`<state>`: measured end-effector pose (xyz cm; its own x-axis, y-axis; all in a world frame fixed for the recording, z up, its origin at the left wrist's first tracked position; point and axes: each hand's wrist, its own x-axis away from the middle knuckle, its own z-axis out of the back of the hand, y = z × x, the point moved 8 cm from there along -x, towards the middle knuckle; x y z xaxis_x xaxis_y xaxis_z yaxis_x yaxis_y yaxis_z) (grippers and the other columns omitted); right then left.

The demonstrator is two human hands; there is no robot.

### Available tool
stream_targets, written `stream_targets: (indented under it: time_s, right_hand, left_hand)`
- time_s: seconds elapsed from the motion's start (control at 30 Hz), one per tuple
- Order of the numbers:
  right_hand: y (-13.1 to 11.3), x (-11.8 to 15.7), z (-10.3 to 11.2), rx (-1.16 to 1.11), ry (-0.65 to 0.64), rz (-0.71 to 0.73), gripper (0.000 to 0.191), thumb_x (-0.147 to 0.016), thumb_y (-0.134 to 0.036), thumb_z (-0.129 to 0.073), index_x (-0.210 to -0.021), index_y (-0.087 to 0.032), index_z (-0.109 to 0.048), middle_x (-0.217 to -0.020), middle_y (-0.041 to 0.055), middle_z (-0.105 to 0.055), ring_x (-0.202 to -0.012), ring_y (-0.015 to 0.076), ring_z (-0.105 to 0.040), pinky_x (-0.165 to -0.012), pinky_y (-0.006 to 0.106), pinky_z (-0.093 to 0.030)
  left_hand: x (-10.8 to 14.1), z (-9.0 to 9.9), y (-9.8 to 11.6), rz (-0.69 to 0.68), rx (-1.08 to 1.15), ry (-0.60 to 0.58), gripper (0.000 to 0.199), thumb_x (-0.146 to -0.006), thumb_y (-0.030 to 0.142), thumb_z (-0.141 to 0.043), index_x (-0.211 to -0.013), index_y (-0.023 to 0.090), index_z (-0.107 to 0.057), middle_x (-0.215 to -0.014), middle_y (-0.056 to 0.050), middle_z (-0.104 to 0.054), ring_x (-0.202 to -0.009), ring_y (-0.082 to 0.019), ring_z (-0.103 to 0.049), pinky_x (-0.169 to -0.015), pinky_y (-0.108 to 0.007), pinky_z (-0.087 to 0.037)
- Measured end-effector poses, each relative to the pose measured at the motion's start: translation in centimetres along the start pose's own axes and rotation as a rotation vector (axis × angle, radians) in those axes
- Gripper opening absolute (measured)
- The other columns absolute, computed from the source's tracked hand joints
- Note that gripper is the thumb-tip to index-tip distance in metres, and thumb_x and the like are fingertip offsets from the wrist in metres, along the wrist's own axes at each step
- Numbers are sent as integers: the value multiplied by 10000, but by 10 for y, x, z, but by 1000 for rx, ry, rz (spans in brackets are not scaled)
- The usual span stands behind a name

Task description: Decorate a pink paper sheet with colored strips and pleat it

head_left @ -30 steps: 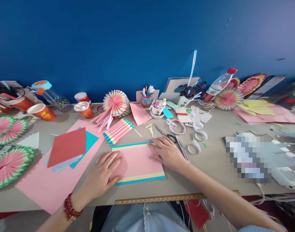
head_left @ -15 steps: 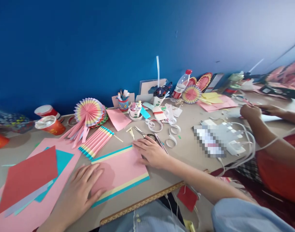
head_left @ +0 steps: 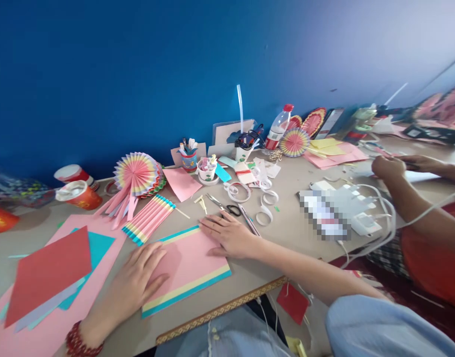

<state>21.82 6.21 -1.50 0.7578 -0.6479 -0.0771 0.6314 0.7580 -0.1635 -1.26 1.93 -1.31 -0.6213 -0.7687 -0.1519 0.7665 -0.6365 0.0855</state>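
Observation:
A pink paper sheet point(head_left: 188, 265) with cream and teal stripes along its long edges lies flat on the table. My left hand point(head_left: 136, 280), with a red beaded bracelet at the wrist, rests on its left end, fingers outstretched. Across its right end lies my right hand point(head_left: 229, 237), fingers extended and flat. Behind the sheet is a pleated paper strip point(head_left: 149, 218) in the same colours. Scissors point(head_left: 223, 204) and a pen point(head_left: 249, 219) lie just beyond my right hand. Rolls of white tape point(head_left: 237, 192) sit farther back.
Coloured sheets point(head_left: 50, 272) are stacked at left. Paper fan rosettes point(head_left: 136, 173), paper cups point(head_left: 80, 194), a bottle point(head_left: 278, 130) and a pen holder point(head_left: 189, 158) stand along the wall. A phone point(head_left: 324, 218) and power strip point(head_left: 361, 218) lie right, near another person's hands point(head_left: 391, 167).
My left hand has slid slightly right and up over the sheet, and its bracelet now shows. My right hand has moved slightly left along the top edge. The sheet stays nearly in place.

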Motion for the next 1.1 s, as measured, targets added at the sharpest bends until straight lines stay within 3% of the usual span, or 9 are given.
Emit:
stream_targets:
  time_s: [0.17, 0.3, 0.63, 0.87, 1.0, 1.1]
  right_hand:
    - [6, 5, 2, 25, 32, -8, 830, -937, -697, -389, -1559, -164, -254, -1590, 127, -306, -1469, 278, -271, -1221, 526, -104]
    - [6, 5, 2, 59, 44, 14, 825, -935, -695, -402, -1557, -172, -260, -1584, 115, -328, -1463, 297, -274, -1208, 562, -131]
    - [2, 6, 9, 152, 73, -11, 864, -911, -704, -441, -1563, -174, -241, -1582, 144, -321, -1435, 346, -323, -1180, 618, -162]
    - [-39, -11, 12, 95, 12, 75, 810, -936, -690, -392, -1545, -165, -296, -1613, 116, -246, -1466, 334, -259, -1190, 611, -148]
    - [-64, -34, 6, 66, 56, 66, 847, -901, -705, -454, -1555, -196, -277, -1623, 105, -227, -1464, 333, -263, -1199, 588, -154]
    - [-70, -45, -4, 65, 72, 73, 849, -900, -689, -476, -1563, -209, -251, -1621, 94, -239, -1459, 334, -273, -1197, 601, -160]
  left_hand:
    - [7, 1, 6, -37, -69, -3, 750, -952, 561, -492, -1557, 194, -244, -1580, -108, -343, -1441, -287, -342, -1182, -456, -288]
    - [15, 0, 8, -38, -94, -31, 773, -965, 589, -441, -1571, 180, -191, -1602, -121, -279, -1470, -280, -295, -1218, -482, -207]
    - [50, 10, -7, 106, -79, -24, 788, -958, 594, -446, -1579, 210, -148, -1613, -110, -248, -1479, -290, -272, -1192, -479, -276]
    - [31, 6, 13, 36, -26, -60, 787, -967, 574, -448, -1580, 189, -138, -1613, -111, -248, -1486, -289, -253, -1196, -467, -286]
    - [29, 4, 16, 33, -34, -48, 802, -963, 597, -433, -1581, 190, -124, -1604, -116, -273, -1482, -283, -265, -1200, -468, -273]
    - [29, 4, 16, 41, -38, -49, 792, -964, 605, -420, -1580, 197, -135, -1605, -110, -275, -1485, -286, -255, -1194, -470, -279]
